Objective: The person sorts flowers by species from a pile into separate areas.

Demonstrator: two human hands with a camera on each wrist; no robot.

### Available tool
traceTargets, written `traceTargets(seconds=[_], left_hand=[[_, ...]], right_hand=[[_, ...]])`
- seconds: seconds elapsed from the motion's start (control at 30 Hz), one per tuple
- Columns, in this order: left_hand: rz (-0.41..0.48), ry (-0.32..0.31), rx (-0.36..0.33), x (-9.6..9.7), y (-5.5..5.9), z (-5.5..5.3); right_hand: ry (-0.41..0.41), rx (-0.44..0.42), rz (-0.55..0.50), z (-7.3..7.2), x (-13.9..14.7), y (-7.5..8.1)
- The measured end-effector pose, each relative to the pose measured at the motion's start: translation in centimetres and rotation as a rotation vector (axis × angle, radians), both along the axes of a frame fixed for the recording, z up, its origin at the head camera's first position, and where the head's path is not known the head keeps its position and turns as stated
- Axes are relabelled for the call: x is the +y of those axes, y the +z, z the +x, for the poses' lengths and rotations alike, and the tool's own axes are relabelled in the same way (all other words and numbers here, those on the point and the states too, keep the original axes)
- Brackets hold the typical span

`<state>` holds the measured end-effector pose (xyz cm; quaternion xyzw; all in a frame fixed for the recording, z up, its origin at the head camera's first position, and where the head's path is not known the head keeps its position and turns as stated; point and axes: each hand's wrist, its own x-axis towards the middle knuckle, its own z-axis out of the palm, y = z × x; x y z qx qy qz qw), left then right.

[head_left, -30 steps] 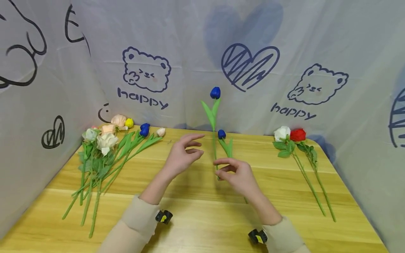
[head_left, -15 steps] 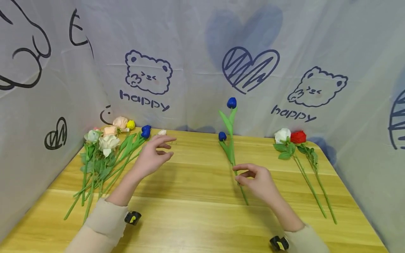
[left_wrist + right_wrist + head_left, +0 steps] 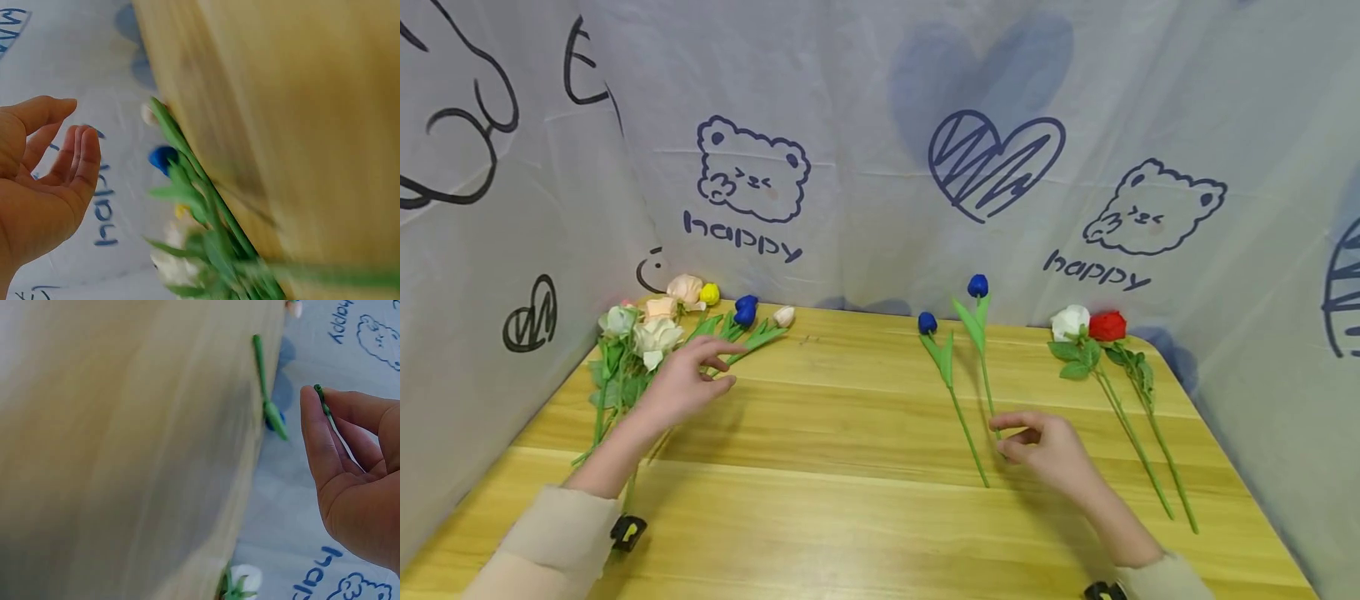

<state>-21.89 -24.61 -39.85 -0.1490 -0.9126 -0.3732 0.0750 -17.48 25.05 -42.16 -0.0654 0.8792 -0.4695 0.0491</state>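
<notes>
My right hand (image 3: 1048, 450) pinches the lower stem of a blue tulip (image 3: 981, 333) between thumb and fingers. In the right wrist view the cut end of the green stem (image 3: 319, 389) pokes out at the fingertips. A second blue tulip (image 3: 946, 362) lies on the table just left of the held one. My left hand (image 3: 688, 379) holds nothing, its fingers loosely bent, and overlaps the flower pile at the left. Among that pile are a cream-white rose (image 3: 657, 337), a peach rose (image 3: 685, 289), blue tulips (image 3: 746, 311) and a pale tulip (image 3: 784, 317). The left hand hides some of their stems.
A white rose (image 3: 1070, 322) and a red rose (image 3: 1107, 325) lie side by side at the right of the wooden table (image 3: 850, 533). A pale cloth (image 3: 865, 167) with drawn bears and hearts hangs behind the table and at its sides.
The right hand has carried the blue tulip rightward and lower, past the tulip lying on the table. The left hand has moved left from the middle toward the flower pile.
</notes>
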Motion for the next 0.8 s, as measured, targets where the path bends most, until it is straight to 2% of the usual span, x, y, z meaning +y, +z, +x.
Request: traceTargets(seconds=[0.23,0.43,0.6,0.8], left_hand=[[-0.109,-0.024,-0.036,-3.1,-1.1,0.2],[-0.176,-0.072,-0.086,-5.0,-1.9,0.0],[-0.199,-0.1,-0.135,-6.1,-2.5,-0.1],[-0.185,-0.101,-0.187,-7.1,-3.2,-0.2]], right_hand=[[0.029,-0.065,0.04,-0.1,0.9,-0.5],[0.08,-0.145,0.044,-0.3,1.3,-0.8],[0.09,-0.186,0.059,-0.4,1.2,-1.0],[0.121,-0.162,0.088,-0.4,1.1,-1.1]])
